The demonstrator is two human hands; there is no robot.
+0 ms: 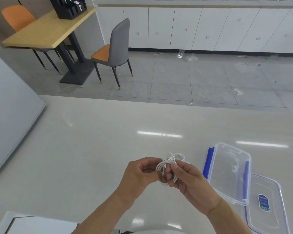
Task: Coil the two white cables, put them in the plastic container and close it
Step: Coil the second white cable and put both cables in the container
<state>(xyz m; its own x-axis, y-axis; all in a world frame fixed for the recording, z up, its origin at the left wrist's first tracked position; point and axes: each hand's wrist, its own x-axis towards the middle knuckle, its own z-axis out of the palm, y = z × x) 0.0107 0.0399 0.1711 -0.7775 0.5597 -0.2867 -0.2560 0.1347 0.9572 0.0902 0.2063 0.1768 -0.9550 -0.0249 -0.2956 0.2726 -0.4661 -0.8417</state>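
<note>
A white cable (172, 160) is bunched into a small coil above the white countertop (91, 149), held between both hands. My left hand (139, 174) pinches it from the left, and my right hand (188, 178) grips the loops from the right. The clear plastic container (228, 173) with blue clips stands open just right of my right hand, and a small white piece lies inside it. Its clear lid (267, 215) with a blue label lies flat on the counter beside it, at the near right. I cannot tell whether the bundle holds one cable or two.
The counter's far edge (142, 98) drops to a tiled floor with a grey and orange chair (115, 51) and a wooden table (46, 29). White cabinets (210, 29) line the back wall. A white panel (10, 115) lies at the left.
</note>
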